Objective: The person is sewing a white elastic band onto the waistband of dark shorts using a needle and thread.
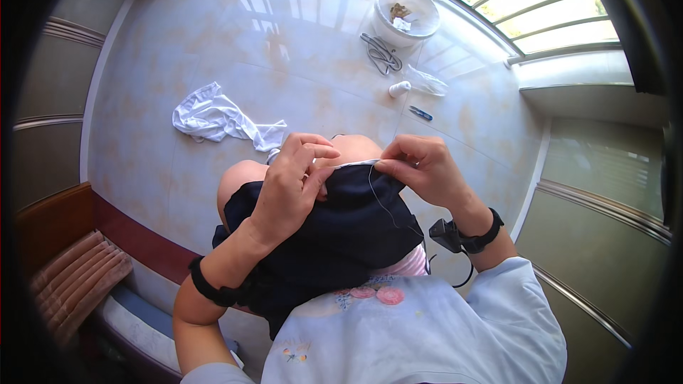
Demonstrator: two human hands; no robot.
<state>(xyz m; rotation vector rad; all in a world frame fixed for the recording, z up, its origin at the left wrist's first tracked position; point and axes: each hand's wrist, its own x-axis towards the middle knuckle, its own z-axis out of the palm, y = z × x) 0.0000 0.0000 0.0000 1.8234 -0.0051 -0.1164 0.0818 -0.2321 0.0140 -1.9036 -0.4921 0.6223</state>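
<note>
A dark navy cloth (341, 213) lies across my lap, and a narrow white strip (356, 163) runs along its top edge. My left hand (288, 181) grips the cloth near the left end of that strip, with some fingers behind the fabric and the index finger raised. At the strip's right end my right hand (420, 163) pinches the edge between thumb and forefinger. A thin pale thread (377, 199) hangs from beside the right fingertips and curves down over the cloth. No needle can be made out.
Crumpled white cloth (217, 114) lies on the tiled floor at left. Farther right are small thread snips (421, 113), a white thread spool (400, 89), a clear plastic bag (427, 82), a coiled grey cord (382, 55) and a white bin (388, 28). A wooden seat (57, 220) stands at lower left.
</note>
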